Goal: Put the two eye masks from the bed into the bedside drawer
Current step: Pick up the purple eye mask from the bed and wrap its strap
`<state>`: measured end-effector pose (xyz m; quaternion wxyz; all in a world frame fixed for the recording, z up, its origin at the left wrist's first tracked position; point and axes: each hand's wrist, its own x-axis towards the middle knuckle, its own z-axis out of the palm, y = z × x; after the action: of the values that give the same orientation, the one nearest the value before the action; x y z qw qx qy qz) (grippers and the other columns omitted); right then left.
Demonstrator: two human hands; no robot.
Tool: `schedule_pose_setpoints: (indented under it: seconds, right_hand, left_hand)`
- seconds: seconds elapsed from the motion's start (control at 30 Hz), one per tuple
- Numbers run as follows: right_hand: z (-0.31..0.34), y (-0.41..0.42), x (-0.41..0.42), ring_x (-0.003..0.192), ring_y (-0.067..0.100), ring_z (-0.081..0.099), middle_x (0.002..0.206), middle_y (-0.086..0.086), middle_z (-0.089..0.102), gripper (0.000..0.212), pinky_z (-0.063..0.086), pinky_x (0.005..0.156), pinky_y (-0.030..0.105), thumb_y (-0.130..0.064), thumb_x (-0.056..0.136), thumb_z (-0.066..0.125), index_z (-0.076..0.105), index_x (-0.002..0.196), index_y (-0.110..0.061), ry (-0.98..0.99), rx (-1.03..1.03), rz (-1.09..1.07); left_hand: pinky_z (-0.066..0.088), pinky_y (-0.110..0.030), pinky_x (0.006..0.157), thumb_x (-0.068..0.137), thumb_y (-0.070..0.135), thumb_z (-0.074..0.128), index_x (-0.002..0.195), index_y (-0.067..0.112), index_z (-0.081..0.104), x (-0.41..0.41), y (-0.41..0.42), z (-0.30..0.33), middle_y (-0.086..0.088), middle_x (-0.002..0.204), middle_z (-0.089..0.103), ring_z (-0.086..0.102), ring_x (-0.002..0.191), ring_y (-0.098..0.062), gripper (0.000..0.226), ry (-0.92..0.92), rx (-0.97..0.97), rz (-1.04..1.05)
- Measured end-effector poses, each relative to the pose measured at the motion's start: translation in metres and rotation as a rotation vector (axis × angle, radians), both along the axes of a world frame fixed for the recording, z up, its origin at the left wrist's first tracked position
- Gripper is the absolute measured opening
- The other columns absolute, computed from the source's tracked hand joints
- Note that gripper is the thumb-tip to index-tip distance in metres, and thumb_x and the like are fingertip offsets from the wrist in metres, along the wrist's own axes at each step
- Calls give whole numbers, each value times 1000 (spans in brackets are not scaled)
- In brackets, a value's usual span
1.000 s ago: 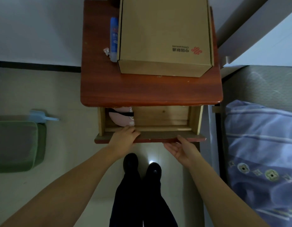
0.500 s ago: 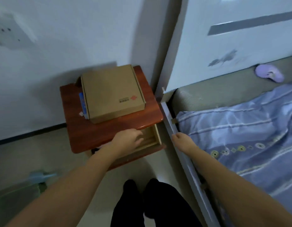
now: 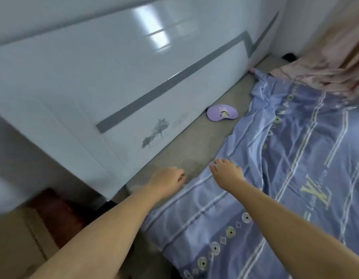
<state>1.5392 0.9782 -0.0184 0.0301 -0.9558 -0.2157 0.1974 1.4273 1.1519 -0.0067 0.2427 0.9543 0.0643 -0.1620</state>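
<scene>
A purple eye mask (image 3: 222, 114) with a small cartoon print lies on the grey mattress (image 3: 186, 152) close to the white headboard (image 3: 118, 83). My left hand (image 3: 166, 181) hovers over the mattress corner with its fingers loosely curled and nothing in it. My right hand (image 3: 227, 172) is stretched out over the edge of the blue striped quilt (image 3: 285, 178), fingers apart and empty, well short of the mask. The red-brown bedside table (image 3: 55, 214) shows only as a blurred corner at lower left; its drawer and the other mask are out of view.
A pink crumpled blanket (image 3: 325, 65) lies at the far right of the bed. The glossy headboard runs along the left of the mattress. Beige floor shows at bottom left.
My view swung from the bedside table to the bed. Both hands left the drawer front and now reach over the mattress and quilt toward the purple mask.
</scene>
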Motion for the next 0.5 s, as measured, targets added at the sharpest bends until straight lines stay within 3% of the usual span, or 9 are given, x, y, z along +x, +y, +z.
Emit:
schedule_pose_setpoints:
  seconds: [0.07, 0.2, 0.37, 0.43, 0.5]
  right_hand:
    - [-18, -6, 57, 114, 34, 47, 124, 16, 52, 34, 39, 90, 45, -29, 99, 28, 50, 118, -11, 14, -21, -14]
    - [-60, -3, 165, 121, 34, 43, 132, 15, 47, 39, 37, 95, 47, -31, 99, 28, 45, 126, -8, 9, -37, -56]
    - [-127, 26, 282, 127, 36, 36, 141, 17, 36, 40, 36, 97, 47, -15, 94, 38, 36, 133, -9, -23, -32, -43]
    - [-157, 40, 311, 133, 35, 29, 148, 17, 28, 45, 34, 102, 48, -19, 93, 42, 32, 137, -10, -22, 38, -63]
    - [-185, 51, 329, 140, 33, 20, 154, 16, 18, 52, 30, 107, 51, -30, 93, 45, 29, 139, -12, -21, 104, -48]
  left_hand:
    - [42, -34, 70, 99, 25, 38, 103, 2, 58, 60, -11, -26, -18, 107, 62, 58, 96, -31, 30, 35, -21, -10]
    - [44, -41, 92, 99, 23, 37, 127, 3, 48, 157, -23, -87, -20, 127, 54, 52, 112, -33, 36, 28, -13, -19]
    - [39, -41, 98, 98, 28, 38, 132, 8, 39, 234, -18, -187, -17, 135, 45, 43, 122, -31, 40, -15, 223, 113]
    - [29, -47, 108, 97, 35, 37, 140, 11, 30, 243, -24, -221, -20, 146, 34, 31, 134, -35, 50, 17, 329, 130]
    - [26, -54, 111, 95, 37, 37, 143, 11, 31, 240, -33, -246, -24, 147, 35, 33, 134, -39, 55, -29, 400, 147]
